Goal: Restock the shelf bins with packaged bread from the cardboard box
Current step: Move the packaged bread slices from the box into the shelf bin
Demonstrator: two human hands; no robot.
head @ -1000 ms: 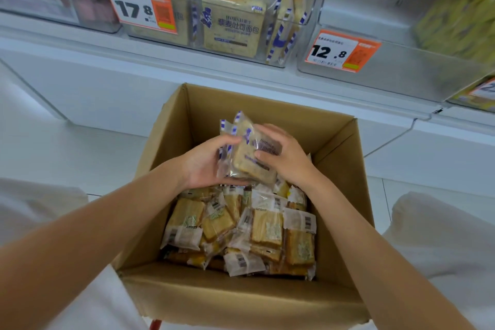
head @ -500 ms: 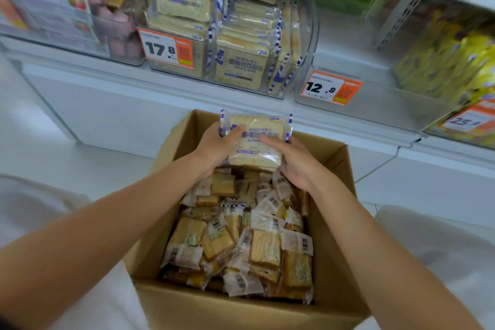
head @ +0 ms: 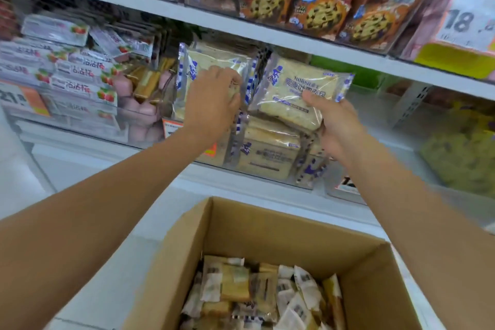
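My right hand (head: 337, 128) grips a clear blue-trimmed bread pack (head: 297, 91) by its lower edge, tilted above the stacked packs in the clear shelf bin (head: 308, 182). Just to its left, my left hand (head: 214, 100) curls its fingers over an upright bread pack (head: 211, 61) standing in the left part of the same bin. More packs of the same bread (head: 267, 153) lie stacked in the bin below. The open cardboard box (head: 267, 222) sits under my arms with several small wrapped bread pieces (head: 254, 289) in it.
A white shelf board (head: 294, 43) runs close above the bin. Cookie bags (head: 316, 8) fill the shelf over it. Strawberry-printed packs (head: 75, 75) fill the bin to the left, and yellow-green packs (head: 460, 158) lie to the right. An orange price tag (head: 171, 126) hangs on the bin front.
Both hands rose out of the box with the bread packs and reached the shelf bin. The hands have parted, each now on its own pack. The view tilted up to the shelves.
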